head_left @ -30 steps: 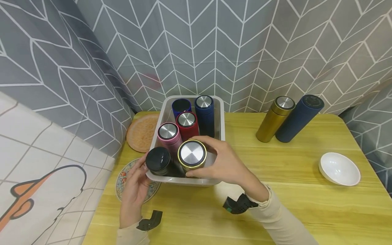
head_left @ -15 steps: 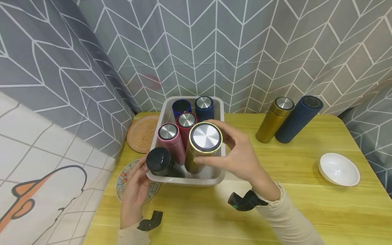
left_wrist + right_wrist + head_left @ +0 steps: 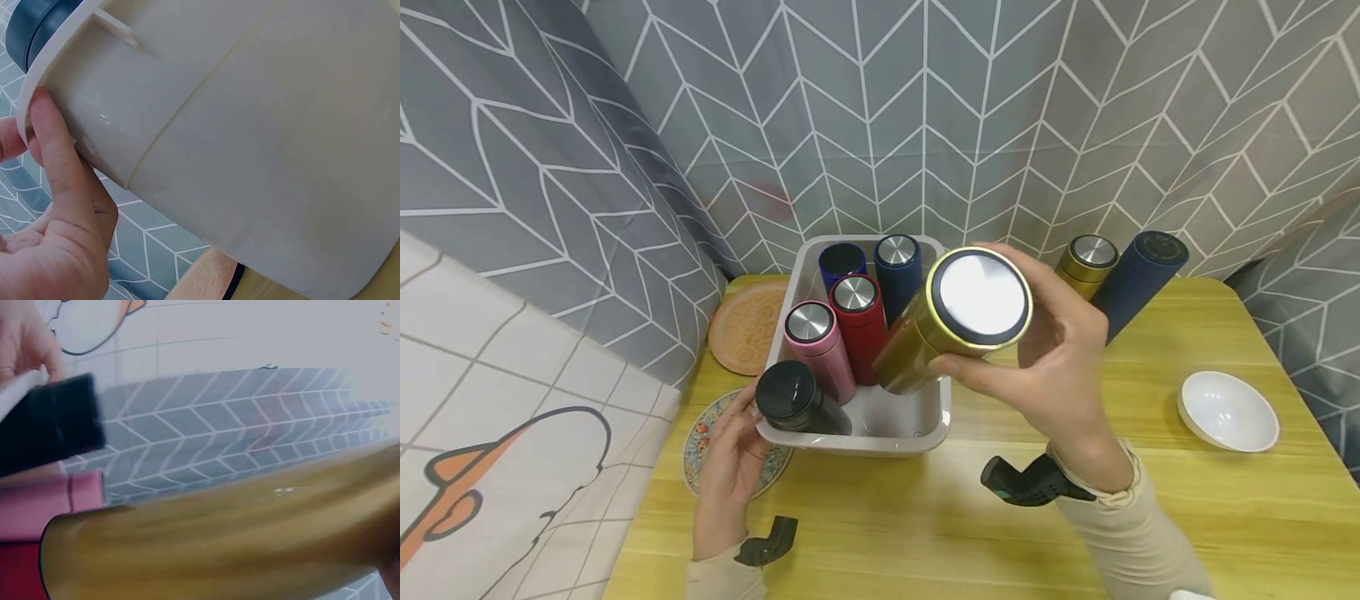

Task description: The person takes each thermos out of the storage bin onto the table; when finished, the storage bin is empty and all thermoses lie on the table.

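Head view: right hand [image 3: 1060,367] pinches a gold bottle [image 3: 936,329] near its lid, thumb on the near side, fingers round the far side. Bottle tilted, lid end leaning out past the right edge of the white bin [image 3: 857,443], base end over the bin's right half. Right wrist view has the base end overlapping the red bottle [image 3: 861,329]; touching or apart, can't tell. Left hand [image 3: 732,458] grips the bin rim at the near left corner; left wrist view shows digits on both sides of the rim.

In the bin: black bottle [image 3: 797,400] at the near left corner, tilted; pink bottle [image 3: 827,358] just beyond it along the left edge; red one around the middle; bright-blue bottle [image 3: 842,262] at the far left corner; navy bottle [image 3: 898,271] toward the far right corner.

Bin sits on the left half of the wooden table [image 3: 880,525]. Patterned plate [image 3: 777,467] by the table's left edge, partly covered by bin and left hand. Orange round mat or plate [image 3: 745,329] at the far left corner. Far edge, right half: second gold bottle [image 3: 1084,267], partly behind the right hand, and a dark blue bottle [image 3: 1138,287] just beside it. White bowl [image 3: 1228,412] near the right edge. Grey chevron cloth [image 3: 925,125] hangs behind the far edge.
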A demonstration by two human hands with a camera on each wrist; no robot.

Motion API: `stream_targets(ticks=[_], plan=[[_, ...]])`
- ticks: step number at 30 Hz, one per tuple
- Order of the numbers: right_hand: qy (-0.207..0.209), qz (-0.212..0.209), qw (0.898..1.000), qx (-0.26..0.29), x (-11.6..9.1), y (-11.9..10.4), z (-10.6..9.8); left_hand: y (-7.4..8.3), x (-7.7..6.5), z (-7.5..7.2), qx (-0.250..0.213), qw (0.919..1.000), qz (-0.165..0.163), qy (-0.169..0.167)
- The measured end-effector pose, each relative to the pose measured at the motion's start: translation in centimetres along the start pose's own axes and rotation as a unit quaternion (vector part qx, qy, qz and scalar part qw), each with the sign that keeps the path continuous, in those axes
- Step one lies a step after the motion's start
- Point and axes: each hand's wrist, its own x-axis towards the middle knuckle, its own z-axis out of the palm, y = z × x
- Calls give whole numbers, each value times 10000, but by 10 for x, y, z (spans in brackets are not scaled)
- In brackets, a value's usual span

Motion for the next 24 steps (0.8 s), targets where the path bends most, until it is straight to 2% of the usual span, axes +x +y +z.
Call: stream_targets(ticks=[6,12,17,24], plan=[[574,-328,9968,444,4,-9,-11,0,0,1,76,10000,-42,39],[1113,-511,9917,403,5,-11,-20,-1,-1,1,-98,9999,-42,58],[1318,-311,9907,115,4,-10,-30,-1,-1,1,-106,9999,-62,97],[1236,110,9918,-314,3,-5,-38,-1,0,2,-103,9999,-34,110]])
